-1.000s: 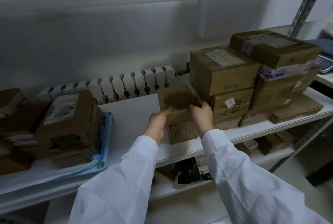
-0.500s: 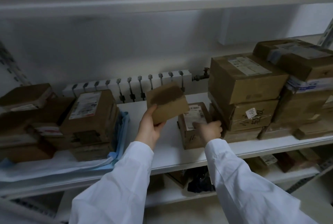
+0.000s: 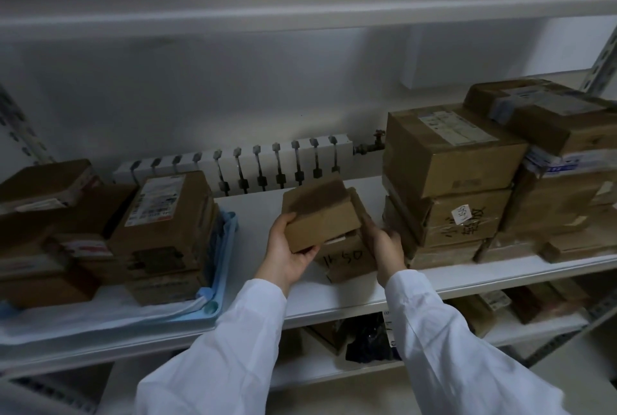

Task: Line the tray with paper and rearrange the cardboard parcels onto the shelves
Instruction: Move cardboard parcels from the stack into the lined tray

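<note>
On the white shelf [image 3: 334, 301], centre, left hand [image 3: 287, 256] gripped a small parcel [image 3: 320, 214]: thumb on its left face, fingers curled under the near bottom edge. Small parcel was plain brown cardboard, tilted, held over a marked parcel [image 3: 349, 259] that stood on the shelf with handwritten digits on its front. Could not tell whether the two parcels touched. Right hand [image 3: 384, 244] lay along the right side of the marked parcel, in the gap between it and the right stack [image 3: 447, 160]. Its fingers reached up toward the small parcel's right edge, but blur and shadow hid whether they pinched anything or just pressed flat. Both arms wore white sleeves [image 3: 233, 348].

Right stack was several brown parcels piled on the shelf, some with white labels, running to the right edge of view. Blue tray [image 3: 230, 231] sat at the shelf's left end, apart from the hands, lined with white paper [image 3: 83, 314] that showed along its front. Tray parcels [image 3: 167, 224] were stacked inside it, the nearest with a printed label on top. White radiator [image 3: 283, 160] ran along the wall behind the shelf. Lower shelf [image 3: 334, 371] beneath held more boxes and something dark, too dim to identify.
</note>
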`<state>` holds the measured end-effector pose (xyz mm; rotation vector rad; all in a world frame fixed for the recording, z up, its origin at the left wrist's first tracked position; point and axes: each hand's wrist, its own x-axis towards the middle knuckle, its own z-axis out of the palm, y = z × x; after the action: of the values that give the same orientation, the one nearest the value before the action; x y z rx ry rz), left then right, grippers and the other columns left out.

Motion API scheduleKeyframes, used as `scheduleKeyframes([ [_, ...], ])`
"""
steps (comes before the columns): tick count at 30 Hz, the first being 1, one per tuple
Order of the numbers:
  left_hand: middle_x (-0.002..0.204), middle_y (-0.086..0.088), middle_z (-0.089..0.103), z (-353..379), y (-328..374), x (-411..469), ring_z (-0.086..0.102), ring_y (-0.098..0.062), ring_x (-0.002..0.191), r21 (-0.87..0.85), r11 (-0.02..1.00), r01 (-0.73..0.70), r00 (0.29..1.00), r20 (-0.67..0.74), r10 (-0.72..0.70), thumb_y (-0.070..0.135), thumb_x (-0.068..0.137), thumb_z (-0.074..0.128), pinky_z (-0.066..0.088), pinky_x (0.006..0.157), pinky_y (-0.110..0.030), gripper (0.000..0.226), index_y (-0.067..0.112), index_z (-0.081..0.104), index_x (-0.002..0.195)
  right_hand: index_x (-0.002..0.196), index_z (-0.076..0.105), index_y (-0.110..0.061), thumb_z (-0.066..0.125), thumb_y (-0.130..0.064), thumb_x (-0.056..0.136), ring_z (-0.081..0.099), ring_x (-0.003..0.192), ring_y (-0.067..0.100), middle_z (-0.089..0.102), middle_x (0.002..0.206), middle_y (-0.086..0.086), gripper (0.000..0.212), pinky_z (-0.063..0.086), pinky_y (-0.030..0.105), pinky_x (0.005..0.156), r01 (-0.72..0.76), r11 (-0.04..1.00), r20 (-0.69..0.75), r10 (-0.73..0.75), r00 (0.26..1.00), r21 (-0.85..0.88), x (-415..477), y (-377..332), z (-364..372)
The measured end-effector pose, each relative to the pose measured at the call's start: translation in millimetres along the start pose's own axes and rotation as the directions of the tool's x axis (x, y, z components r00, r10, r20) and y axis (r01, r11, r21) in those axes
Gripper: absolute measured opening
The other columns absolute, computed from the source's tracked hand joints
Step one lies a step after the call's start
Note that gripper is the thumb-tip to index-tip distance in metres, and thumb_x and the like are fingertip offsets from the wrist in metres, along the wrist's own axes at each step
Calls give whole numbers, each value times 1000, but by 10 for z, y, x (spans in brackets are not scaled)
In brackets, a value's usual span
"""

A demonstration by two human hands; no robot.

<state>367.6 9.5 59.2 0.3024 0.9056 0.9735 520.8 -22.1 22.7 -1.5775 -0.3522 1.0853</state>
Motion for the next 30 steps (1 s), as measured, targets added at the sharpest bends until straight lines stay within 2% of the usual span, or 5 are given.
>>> scheduleKeyframes([
  [3,119,-20,52,-54,13,-8,55,-33,101,34,999,-12,1000,-6,12,29,86,59,51,66,-36,50,14,42,131,133,50,-15,76,-76,40,62,108,32,66,119,11,114,46,46,101,-149,988,151,155,976,-45,116,56,48],
  [7,115,-19,53,-77,69,-34,55,-32,99,61,996,-60,998,-9,61,26,87,59,50,66,-37,47,15,41,129,121,61,-15,61,-58,78,65,99,34,71,106,16,61,49,47,95,-115,990,299,136,944,-86,-48,-107,74],
  [14,105,-14,61,-18,355,-209,58,-27,95,-32,990,-137,990,37,138,19,87,61,51,73,-34,27,13,53,111,99,66,-23,45,-48,91,65,85,25,70,88,8,34,52,39,82,27,997,320,-47,946,68,-240,-329,289],
  [24,106,-10,62,-247,1226,-746,59,-25,97,-91,919,-383,924,-21,383,28,87,62,52,73,-31,37,14,51,120,93,61,-31,34,-49,96,60,90,22,66,90,0,32,45,45,99,193,959,358,-257,898,207,-742,-591,1154],
  [30,109,-8,60,-667,1699,-973,58,-26,102,-67,860,-505,860,-127,495,36,85,64,51,88,-38,41,21,50,121,117,65,-23,38,-58,86,64,105,28,72,105,3,54,42,51,103,195,947,375,-282,883,254,-1021,-531,1641],
])
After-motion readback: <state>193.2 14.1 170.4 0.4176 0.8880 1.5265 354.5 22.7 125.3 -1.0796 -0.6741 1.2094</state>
